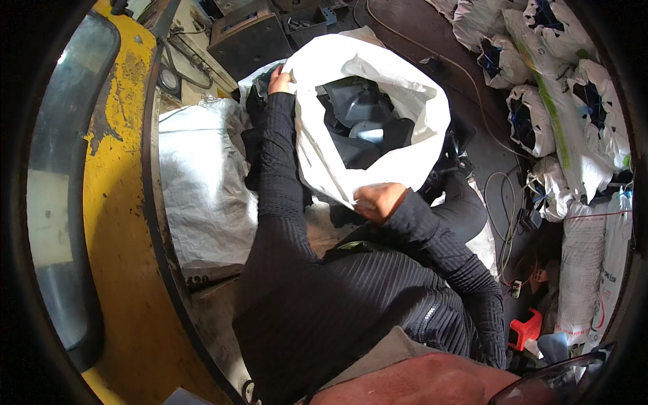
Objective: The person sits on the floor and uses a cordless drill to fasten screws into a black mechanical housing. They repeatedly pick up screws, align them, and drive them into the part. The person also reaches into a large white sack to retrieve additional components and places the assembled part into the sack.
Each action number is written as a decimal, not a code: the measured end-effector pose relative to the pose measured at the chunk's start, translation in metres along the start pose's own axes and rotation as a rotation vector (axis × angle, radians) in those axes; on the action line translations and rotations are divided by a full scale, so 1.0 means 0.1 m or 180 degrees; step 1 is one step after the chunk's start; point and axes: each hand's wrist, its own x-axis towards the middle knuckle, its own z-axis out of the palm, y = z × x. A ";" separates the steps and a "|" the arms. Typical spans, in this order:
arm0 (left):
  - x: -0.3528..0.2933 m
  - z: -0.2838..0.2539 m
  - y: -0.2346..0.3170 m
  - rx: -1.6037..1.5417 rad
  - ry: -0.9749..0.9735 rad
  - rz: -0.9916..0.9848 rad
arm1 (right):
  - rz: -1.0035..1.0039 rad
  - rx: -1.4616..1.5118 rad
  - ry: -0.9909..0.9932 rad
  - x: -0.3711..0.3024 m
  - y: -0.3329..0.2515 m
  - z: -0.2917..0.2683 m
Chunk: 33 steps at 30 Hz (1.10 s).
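Observation:
A large white woven sack (314,145) stands in front of me with its mouth wide and its rim folded back. Inside it lie several dark, glossy sheet-like pieces (358,102), one catching the light. At the sack's far left edge, my left hand (280,81) is closed on the rim, its fingers partly hidden behind the fabric. My right hand (381,201) pinches the near edge of the same rim in a closed grip. The sack's lower part is mostly out of sight below its rim.
Another white sack (202,175) lies on the left beside a worn yellow machine body (125,202). Metal boxes (250,42) stand at the back. Several filled white sacks (533,121) line the right side, with cables (476,88) on the dark floor and a red plastic object (526,329) nearby.

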 end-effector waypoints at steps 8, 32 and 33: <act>-1.65 0.71 1.47 0.2756 -0.2641 0.0864 | 0.0656 -0.0030 0.0906 -0.33 -0.10 -0.28; -1.84 1.29 2.28 0.2195 -0.1054 0.3182 | 0.2189 0.5222 0.5669 -3.81 0.18 1.03; -1.83 1.26 2.48 0.1955 -0.0861 0.3567 | 0.2301 0.5271 0.5695 -3.80 0.06 1.05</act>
